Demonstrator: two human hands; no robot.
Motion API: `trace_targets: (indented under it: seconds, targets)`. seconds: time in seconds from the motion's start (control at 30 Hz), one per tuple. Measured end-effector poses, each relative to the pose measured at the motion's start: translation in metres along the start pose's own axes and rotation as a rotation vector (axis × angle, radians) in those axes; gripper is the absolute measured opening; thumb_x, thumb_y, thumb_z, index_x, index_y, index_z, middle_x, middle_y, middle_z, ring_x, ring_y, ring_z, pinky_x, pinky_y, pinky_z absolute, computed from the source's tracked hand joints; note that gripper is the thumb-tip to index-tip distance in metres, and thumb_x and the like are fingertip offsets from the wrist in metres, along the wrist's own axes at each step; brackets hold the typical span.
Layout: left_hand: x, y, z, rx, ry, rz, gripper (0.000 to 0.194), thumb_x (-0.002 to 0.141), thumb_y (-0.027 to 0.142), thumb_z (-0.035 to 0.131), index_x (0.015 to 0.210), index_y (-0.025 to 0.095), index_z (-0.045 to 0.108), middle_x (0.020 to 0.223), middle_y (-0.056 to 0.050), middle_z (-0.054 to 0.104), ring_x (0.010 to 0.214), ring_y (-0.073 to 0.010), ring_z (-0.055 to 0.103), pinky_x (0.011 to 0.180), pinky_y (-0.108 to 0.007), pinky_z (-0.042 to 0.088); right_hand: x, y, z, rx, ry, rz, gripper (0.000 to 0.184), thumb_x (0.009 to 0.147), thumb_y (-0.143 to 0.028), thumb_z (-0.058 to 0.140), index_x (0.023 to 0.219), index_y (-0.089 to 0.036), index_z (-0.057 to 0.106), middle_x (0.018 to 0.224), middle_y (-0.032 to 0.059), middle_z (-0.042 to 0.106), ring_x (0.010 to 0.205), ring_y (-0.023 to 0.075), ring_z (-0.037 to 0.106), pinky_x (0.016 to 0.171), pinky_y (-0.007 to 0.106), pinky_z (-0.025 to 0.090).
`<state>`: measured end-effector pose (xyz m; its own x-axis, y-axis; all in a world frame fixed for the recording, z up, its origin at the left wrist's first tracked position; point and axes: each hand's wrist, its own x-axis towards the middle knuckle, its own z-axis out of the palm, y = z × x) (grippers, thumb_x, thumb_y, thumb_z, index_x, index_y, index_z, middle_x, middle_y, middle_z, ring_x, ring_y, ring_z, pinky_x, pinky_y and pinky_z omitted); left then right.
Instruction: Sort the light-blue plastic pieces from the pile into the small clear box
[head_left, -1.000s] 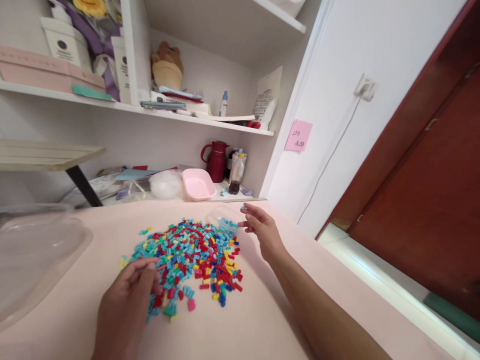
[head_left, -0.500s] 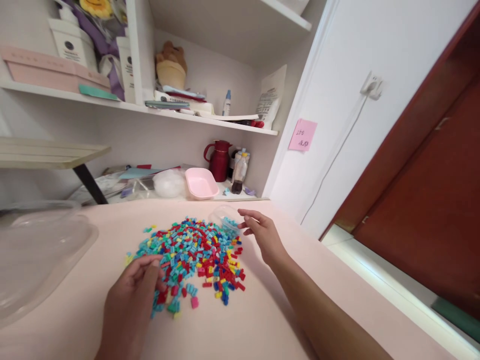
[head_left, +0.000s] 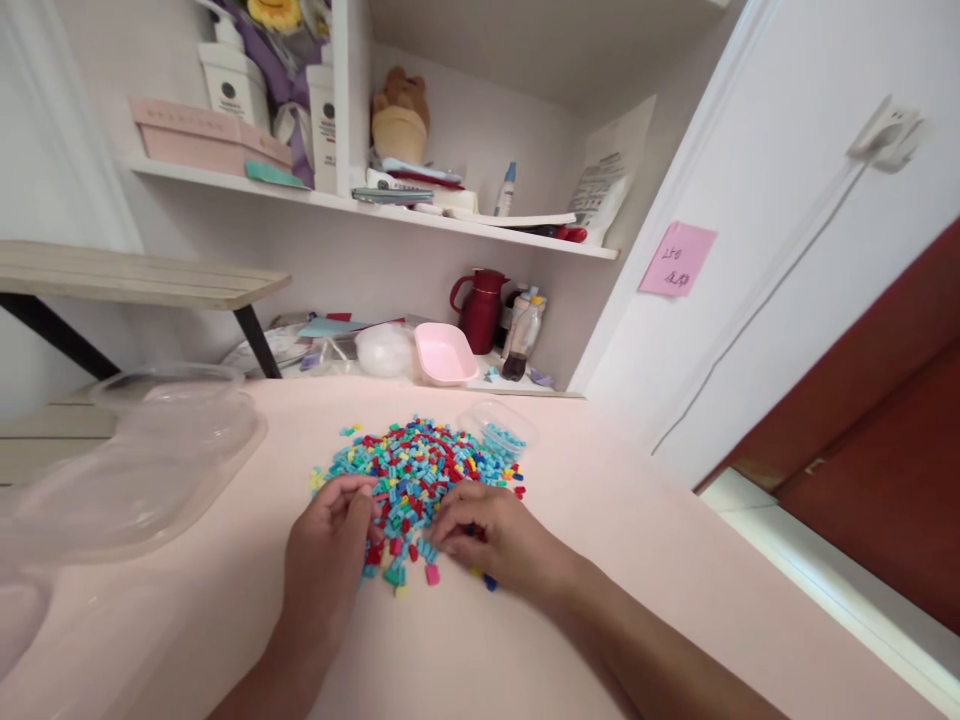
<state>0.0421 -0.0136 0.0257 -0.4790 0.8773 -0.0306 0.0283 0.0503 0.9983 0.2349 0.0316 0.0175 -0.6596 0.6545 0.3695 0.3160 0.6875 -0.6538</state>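
A heap of small building bricks [head_left: 431, 465] in light blue, red, yellow, green and dark blue lies on the pink tabletop. My left hand [head_left: 336, 535] rests at the heap's left front edge, fingers curled in with the thumb against them; whatever they hold is hidden. Over the front right of the heap, my right hand [head_left: 491, 530] reaches down with bent fingers closed near some light blue bricks; what lies between the fingertips cannot be made out. Behind the heap on the right, a clear plastic tub [head_left: 517, 425] holds light blue bricks.
Large clear plastic containers [head_left: 142, 490] lie to the left, near a small wooden stand [head_left: 142, 275]. At the back are a pink tray [head_left: 447, 360], a dark red jug [head_left: 481, 312] and a bottle [head_left: 522, 345]. A shelf [head_left: 480, 228] runs above them.
My right hand has moved from beside the clear tub down to the front of the heap, and its fingers have closed. My left hand stays at the heap's left edge. The view has shifted.
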Motion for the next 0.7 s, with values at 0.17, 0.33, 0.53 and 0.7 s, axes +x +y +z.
trace_targets:
  seconds: [0.17, 0.33, 0.53, 0.7]
  targets:
    - [0.0004, -0.0022, -0.0005, 0.002, -0.02, 0.026, 0.02, 0.072, 0.034, 0.058, 0.087, 0.022, 0.062, 0.057, 0.006, 0.06, 0.045, -0.0101, 0.054, 0.036, -0.017, 0.039, -0.0019, 0.0027, 0.0008, -0.085, -0.033, -0.02, 0.017, 0.078, -0.007, 0.064, 0.083, -0.02, 0.073, 0.093, 0.0041, 0.069, 0.083, 0.0141, 0.065, 0.074, 0.023, 0.051]
    - [0.0012, -0.006, 0.0, 0.021, -0.025, 0.027, 0.019, 0.074, 0.035, 0.056, 0.087, 0.022, 0.062, 0.052, 0.007, 0.058, 0.04, -0.0094, 0.051, 0.032, -0.016, 0.032, -0.0013, 0.0011, 0.0055, -0.185, -0.021, -0.078, 0.017, 0.076, -0.005, 0.065, 0.081, -0.019, 0.072, 0.089, 0.0042, 0.068, 0.083, 0.0154, 0.065, 0.076, 0.024, 0.05]
    - [0.003, -0.0081, 0.0004, 0.01, -0.047, 0.045, 0.017, 0.076, 0.035, 0.056, 0.086, 0.022, 0.061, 0.052, 0.007, 0.057, 0.039, -0.0092, 0.051, 0.032, -0.016, 0.033, 0.0002, 0.0017, 0.004, -0.217, -0.046, -0.078, 0.011, 0.078, -0.011, 0.068, 0.081, -0.02, 0.072, 0.091, 0.0045, 0.069, 0.083, 0.0164, 0.065, 0.077, 0.026, 0.049]
    - [0.0014, -0.0055, 0.0, 0.019, -0.04, 0.02, 0.018, 0.075, 0.034, 0.055, 0.087, 0.022, 0.061, 0.052, 0.006, 0.057, 0.036, -0.0098, 0.051, 0.028, -0.016, 0.028, 0.0001, -0.0004, 0.0063, -0.284, -0.031, -0.066, 0.009, 0.078, -0.012, 0.069, 0.079, -0.02, 0.071, 0.088, 0.0032, 0.069, 0.082, 0.0163, 0.064, 0.078, 0.028, 0.047]
